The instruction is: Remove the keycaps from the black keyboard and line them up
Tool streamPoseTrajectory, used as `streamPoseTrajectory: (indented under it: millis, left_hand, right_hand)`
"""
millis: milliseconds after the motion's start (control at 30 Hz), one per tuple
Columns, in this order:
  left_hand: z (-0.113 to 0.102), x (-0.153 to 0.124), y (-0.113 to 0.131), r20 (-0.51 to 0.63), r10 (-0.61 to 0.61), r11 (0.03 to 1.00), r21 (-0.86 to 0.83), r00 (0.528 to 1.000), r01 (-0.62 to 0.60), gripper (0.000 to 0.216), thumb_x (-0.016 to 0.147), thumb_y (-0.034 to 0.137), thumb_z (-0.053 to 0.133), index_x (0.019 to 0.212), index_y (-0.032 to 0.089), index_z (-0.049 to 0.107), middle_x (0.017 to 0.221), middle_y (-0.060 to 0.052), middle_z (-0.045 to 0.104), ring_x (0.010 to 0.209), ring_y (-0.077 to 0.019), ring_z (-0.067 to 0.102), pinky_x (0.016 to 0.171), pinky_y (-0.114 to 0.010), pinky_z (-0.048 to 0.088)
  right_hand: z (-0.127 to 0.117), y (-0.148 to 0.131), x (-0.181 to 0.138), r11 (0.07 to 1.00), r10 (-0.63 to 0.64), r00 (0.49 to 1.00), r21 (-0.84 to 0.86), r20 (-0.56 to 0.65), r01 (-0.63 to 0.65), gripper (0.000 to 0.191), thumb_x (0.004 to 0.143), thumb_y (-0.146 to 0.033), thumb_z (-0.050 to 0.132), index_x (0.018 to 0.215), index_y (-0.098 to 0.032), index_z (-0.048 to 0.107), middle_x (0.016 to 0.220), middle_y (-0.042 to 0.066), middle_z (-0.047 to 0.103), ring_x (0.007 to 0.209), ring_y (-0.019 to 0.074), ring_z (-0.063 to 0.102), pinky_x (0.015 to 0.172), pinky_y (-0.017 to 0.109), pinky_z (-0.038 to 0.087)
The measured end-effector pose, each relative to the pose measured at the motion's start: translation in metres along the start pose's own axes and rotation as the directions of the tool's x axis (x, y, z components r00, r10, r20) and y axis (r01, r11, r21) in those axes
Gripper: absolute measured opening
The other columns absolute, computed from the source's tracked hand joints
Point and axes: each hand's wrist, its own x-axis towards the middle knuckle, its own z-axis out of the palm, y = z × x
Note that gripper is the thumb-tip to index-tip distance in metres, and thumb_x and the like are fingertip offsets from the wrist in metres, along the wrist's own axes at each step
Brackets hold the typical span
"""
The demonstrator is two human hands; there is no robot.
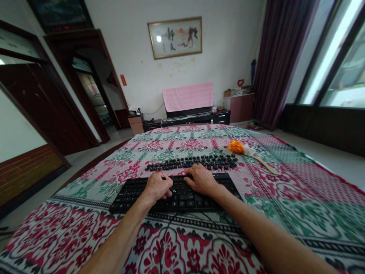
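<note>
A black keyboard lies on the patterned cloth of the table, its cable running toward me. My left hand rests on the keyboard's middle with its fingers curled in; a thin small thing seems to stick up from them, but I cannot make it out. My right hand lies over the keys just to the right, fingers stretched forward and pressing down near the keyboard's far edge. Beyond the keyboard, several loose black keycaps are laid out in rows on the cloth.
An orange crumpled thing and a flat wooden stick lie at the far right of the cloth. Farther back stand a low dark cabinet with a pink cloth, a dark curtain and windows at the right.
</note>
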Motion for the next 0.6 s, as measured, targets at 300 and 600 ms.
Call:
streamPoseTrajectory:
  millis: [300,600]
  left_hand:
    - [-0.006,0.004,-0.009,0.077,-0.072,0.972,-0.219,0.994,0.087,0.012,0.054,0.020,0.052,0.061,0.012,0.056,0.044,-0.002,0.057,0.039,-0.0115,0.052,0.037,-0.020,0.041]
    - [0.005,-0.010,0.027,-0.030,0.189,0.924,0.344,0.981,-0.167,0.016,0.060,0.015,0.046,0.056,0.013,0.061,0.045,-0.006,0.060,0.044,-0.0137,0.056,0.046,-0.020,0.040]
  right_hand:
    - [0.002,0.000,0.000,1.000,0.005,1.000,-0.021,-0.017,-0.006,0.039,0.082,-0.045,0.038,0.097,-0.018,0.062,0.091,0.010,0.055,0.089,0.0207,0.048,0.077,0.030,0.036]
    - [0.005,0.002,0.001,1.000,0.001,0.999,-0.010,-0.046,-0.001,0.039,0.081,-0.046,0.039,0.094,-0.018,0.062,0.090,0.010,0.055,0.089,0.0209,0.048,0.078,0.030,0.037]
